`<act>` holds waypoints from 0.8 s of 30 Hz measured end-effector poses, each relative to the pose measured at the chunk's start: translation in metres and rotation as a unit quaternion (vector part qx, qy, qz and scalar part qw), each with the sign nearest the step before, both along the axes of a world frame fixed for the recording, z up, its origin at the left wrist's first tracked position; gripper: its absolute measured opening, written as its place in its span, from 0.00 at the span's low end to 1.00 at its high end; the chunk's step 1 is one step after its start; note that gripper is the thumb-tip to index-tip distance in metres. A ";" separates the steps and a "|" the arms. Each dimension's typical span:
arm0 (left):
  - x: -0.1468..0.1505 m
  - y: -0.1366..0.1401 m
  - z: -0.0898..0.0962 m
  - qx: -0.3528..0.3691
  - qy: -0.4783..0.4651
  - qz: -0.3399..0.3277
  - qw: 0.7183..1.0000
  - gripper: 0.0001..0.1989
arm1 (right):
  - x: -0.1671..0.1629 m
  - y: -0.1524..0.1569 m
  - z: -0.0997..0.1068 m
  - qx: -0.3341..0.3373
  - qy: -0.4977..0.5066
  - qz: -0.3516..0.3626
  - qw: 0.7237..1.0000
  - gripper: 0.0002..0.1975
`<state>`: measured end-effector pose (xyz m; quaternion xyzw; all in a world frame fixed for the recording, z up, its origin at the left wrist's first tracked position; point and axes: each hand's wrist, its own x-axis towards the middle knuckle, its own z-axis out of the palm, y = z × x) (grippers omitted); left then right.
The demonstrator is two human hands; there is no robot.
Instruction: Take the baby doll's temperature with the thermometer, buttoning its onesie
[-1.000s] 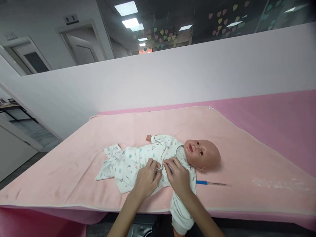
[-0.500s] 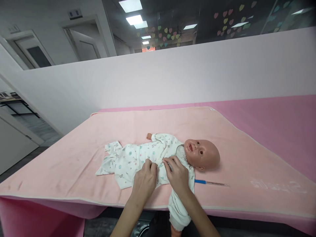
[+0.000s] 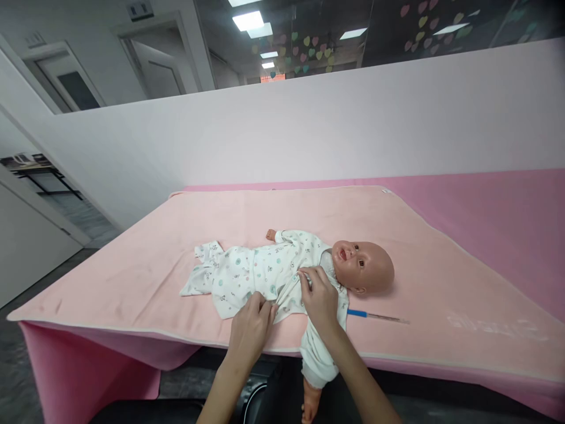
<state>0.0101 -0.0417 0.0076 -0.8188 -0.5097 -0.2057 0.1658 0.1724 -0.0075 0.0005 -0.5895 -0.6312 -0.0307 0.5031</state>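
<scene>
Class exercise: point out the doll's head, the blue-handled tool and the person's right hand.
doll's head (image 3: 366, 266): head view, on the cheek.
blue-handled tool (image 3: 357, 313): head view, on the blue handle.
right hand (image 3: 321, 299): head view, back of the hand.

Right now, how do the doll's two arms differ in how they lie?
The doll's far arm lies flat on the pink blanket, its bare hand showing past the cuff. The near arm hangs over the table edge, its sleeve drooping and a bare hand dangling below, with the right hand beside it. Both wear the same white printed sleeve.
</scene>
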 end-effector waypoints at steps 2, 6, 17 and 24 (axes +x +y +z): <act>-0.001 -0.005 -0.001 0.001 -0.045 0.004 0.999 0.11 | 0.000 0.000 0.001 0.003 -0.023 -0.025 0.999 0.13; 0.004 -0.003 -0.004 0.004 -0.106 -0.001 0.994 0.10 | -0.006 -0.005 0.003 0.041 -0.114 -0.060 0.991 0.14; 0.003 0.005 0.002 -0.021 -0.180 -0.007 0.983 0.10 | -0.027 -0.018 0.002 -0.032 -0.173 0.089 0.980 0.11; 0.008 0.006 0.000 -0.009 -0.162 -0.008 0.987 0.13 | -0.026 -0.025 0.005 -0.066 -0.181 0.071 0.979 0.10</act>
